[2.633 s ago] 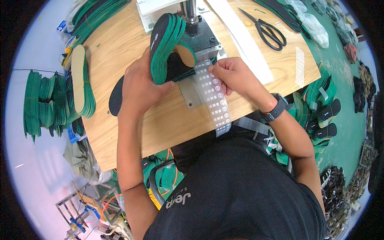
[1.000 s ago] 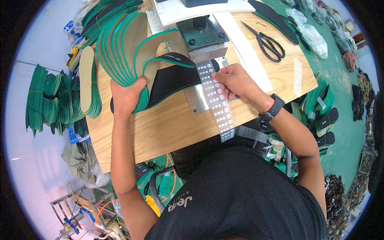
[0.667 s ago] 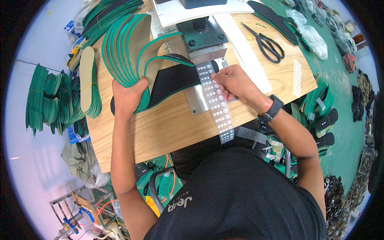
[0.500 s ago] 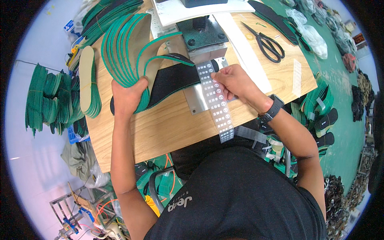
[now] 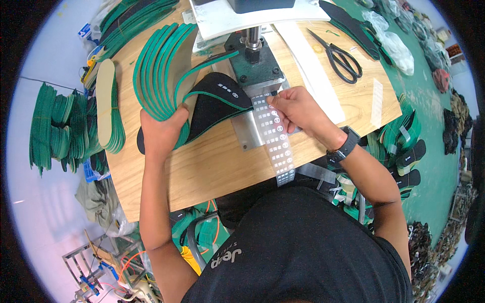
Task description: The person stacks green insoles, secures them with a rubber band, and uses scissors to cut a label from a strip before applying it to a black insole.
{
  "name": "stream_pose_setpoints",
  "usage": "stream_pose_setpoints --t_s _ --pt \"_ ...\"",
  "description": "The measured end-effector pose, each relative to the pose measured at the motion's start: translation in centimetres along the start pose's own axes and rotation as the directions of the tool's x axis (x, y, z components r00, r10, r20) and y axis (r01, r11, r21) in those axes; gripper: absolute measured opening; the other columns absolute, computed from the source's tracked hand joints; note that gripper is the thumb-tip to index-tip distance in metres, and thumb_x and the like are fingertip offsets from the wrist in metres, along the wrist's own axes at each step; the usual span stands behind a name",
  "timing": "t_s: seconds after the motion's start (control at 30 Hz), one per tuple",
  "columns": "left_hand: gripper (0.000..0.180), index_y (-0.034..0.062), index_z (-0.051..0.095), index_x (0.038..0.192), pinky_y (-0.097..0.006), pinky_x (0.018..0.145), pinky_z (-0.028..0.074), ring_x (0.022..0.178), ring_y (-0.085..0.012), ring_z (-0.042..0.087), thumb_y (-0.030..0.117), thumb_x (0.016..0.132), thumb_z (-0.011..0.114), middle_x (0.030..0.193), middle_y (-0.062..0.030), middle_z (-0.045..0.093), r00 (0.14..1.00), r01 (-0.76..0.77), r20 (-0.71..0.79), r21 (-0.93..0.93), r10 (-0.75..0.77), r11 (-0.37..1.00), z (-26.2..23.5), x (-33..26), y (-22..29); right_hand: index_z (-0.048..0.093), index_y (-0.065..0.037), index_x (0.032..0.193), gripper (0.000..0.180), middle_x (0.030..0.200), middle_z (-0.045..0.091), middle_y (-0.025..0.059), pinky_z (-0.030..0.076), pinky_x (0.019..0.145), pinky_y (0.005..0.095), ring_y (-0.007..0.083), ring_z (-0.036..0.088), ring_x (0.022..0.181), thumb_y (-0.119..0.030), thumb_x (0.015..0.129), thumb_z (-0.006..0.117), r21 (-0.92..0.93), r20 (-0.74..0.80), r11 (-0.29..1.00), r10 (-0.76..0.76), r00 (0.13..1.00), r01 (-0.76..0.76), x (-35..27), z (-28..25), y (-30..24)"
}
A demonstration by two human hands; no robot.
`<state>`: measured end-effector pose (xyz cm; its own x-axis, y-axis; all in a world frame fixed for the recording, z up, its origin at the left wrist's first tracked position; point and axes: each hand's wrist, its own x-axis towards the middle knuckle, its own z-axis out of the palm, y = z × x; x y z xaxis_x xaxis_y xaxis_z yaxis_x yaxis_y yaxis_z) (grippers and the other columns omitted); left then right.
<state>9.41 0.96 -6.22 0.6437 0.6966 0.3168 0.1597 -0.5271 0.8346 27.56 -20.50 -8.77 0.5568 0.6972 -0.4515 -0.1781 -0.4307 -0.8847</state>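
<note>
My left hand (image 5: 162, 126) grips a fanned stack of green-edged insoles (image 5: 159, 76), tan on their faces, at the left of the table. From that bunch, a black insole (image 5: 214, 88) with a small white print curls up beside the press. Another black insole (image 5: 202, 129) lies below it, its far end hidden under a strip of clear transfer labels (image 5: 275, 134). My right hand (image 5: 298, 108) pinches this strip near its upper end, thumb and finger closed. Just beyond my right fingers stands the press block (image 5: 257, 68), above a metal base plate (image 5: 247, 134).
Black scissors (image 5: 343, 63) lie at the right on the wooden table (image 5: 202, 177), near a long white strip (image 5: 316, 76). A tied stack of tan insoles (image 5: 108, 106) stands at the left edge. More insoles (image 5: 58, 126) are piled beyond it. A white board (image 5: 257, 20) overhangs the press.
The press block has come down, showing more of its shiny rod. The black insole's printed end has curled up farther into view. Both hands hold nearly the same places.
</note>
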Motion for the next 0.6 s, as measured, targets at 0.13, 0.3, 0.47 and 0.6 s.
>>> stream_pose_setpoints --t_s 0.13,0.3,0.47,0.6 --pt "0.034 -0.0021 0.064 0.099 -0.032 0.076 0.05 0.078 -0.0192 0.063 0.013 0.07 0.072 0.085 -0.0125 0.067 0.989 0.09 0.112 0.03 -0.093 0.995 -0.1 -0.1 0.3 0.062 -0.004 0.07 0.034 0.056 0.057 0.0009 0.04 0.036 0.0206 0.0079 0.053 0.042 -0.026 0.096 0.06 -0.006 0.004 1.0 -0.022 1.0 0.022 -0.1 0.0 0.1" --pt "0.073 0.0022 0.051 0.128 -0.041 0.09 0.047 0.098 -0.0359 0.061 0.021 0.064 0.078 0.106 -0.0215 0.064 0.943 -0.181 0.324 0.299 0.079 0.937 1.1 0.2 0.9 0.061 -0.004 0.07 0.035 0.056 0.057 0.0009 0.04 0.037 0.0206 0.008 0.054 0.043 -0.027 0.096 0.06 -0.018 0.005 1.0 -0.022 1.0 0.022 -0.1 0.1 0.0" --pt "0.09 0.0039 0.041 0.138 -0.044 0.094 0.044 0.105 -0.0405 0.057 0.023 0.06 0.08 0.109 -0.0216 0.063 0.886 -0.308 0.453 0.41 0.101 0.859 2.1 0.6 1.6 0.062 -0.003 0.073 0.032 0.058 0.058 0.0014 0.041 0.039 0.0201 0.0078 0.054 0.044 -0.025 0.096 0.058 -0.014 0.008 0.999 -0.052 0.999 0.052 -1.0 0.0 -0.3" --pt "0.092 0.0046 0.039 0.141 -0.044 0.092 0.045 0.101 -0.0404 0.058 0.023 0.06 0.081 0.105 -0.0209 0.064 0.9 -0.354 0.407 0.482 0.153 0.802 2.1 0.1 1.0 0.062 0.0 0.075 0.03 0.061 0.06 0.0042 0.044 0.041 0.0216 0.0097 0.056 0.047 -0.022 0.095 0.057 0.107 -0.087 0.981 -0.153 0.984 0.162 -2.0 -1.4 1.0"
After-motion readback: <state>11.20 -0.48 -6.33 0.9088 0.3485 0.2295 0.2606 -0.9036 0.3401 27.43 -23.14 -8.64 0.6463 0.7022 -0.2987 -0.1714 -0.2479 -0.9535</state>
